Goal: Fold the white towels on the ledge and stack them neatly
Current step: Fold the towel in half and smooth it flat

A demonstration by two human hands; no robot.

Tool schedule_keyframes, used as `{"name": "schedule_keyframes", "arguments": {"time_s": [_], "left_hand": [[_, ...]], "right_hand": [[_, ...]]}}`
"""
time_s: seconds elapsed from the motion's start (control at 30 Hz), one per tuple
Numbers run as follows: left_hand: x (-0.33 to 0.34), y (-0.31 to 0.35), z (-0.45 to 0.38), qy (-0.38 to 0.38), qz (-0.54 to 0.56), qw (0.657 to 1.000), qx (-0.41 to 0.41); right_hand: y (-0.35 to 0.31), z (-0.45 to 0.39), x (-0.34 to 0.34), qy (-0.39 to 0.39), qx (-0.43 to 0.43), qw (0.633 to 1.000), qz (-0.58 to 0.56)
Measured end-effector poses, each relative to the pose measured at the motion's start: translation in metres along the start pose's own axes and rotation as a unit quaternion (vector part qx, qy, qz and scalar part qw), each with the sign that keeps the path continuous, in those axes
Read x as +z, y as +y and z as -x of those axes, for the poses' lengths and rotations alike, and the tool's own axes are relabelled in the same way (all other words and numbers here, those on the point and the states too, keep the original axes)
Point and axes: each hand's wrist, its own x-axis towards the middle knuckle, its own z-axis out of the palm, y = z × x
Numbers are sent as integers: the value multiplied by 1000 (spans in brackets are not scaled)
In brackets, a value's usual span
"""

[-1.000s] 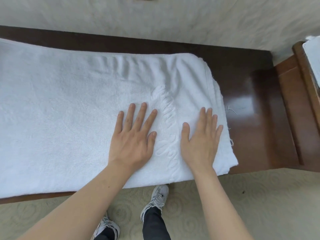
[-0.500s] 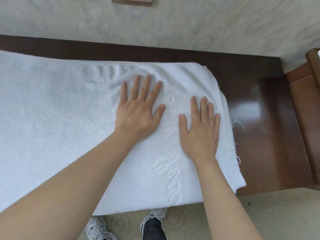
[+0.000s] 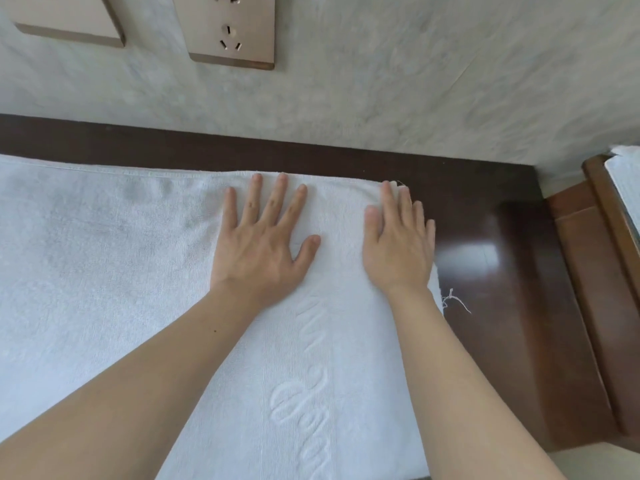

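I have both palms flat on the white towel (image 3: 138, 271), fingers straight, gripping nothing; the left hand (image 3: 261, 245) presses near the far hem, the right hand (image 3: 398, 244) lies just beside the towel's right-hand folded edge, fingertips at the far corner. The towel lies spread along the dark wooden ledge (image 3: 485, 237), layers doubled at the right end, embossed lettering running towards me; a loose thread (image 3: 457, 301) trails off its edge. I judge this the smoothing step after a fold; next I'd take the edge and fold across, keeping corners aligned. Another white towel (image 3: 627, 174) sits far right; a wall socket (image 3: 228, 29) above.
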Motion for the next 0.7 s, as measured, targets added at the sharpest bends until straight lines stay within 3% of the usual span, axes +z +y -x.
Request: {"name": "schedule_keyframes", "arguments": {"time_s": [0.13, 0.3, 0.37, 0.6, 0.7], "left_hand": [[-1, 0, 0, -1, -2, 1000, 3], [-3, 0, 0, -2, 5, 1000, 0], [-2, 0, 0, -2, 6, 1000, -2], [-1, 0, 0, 7, 9, 1000, -6], [-2, 0, 1, 9, 11, 1000, -9]], "right_hand": [[4, -11, -10, -35, 80, 996, -31], [-7, 7, -16, 66, 82, 989, -100], [-9, 7, -20, 69, 98, 982, -145], [0, -15, -58, -63, 203, 934, -286], [-1, -20, -75, -185, 208, 892, -357]]}}
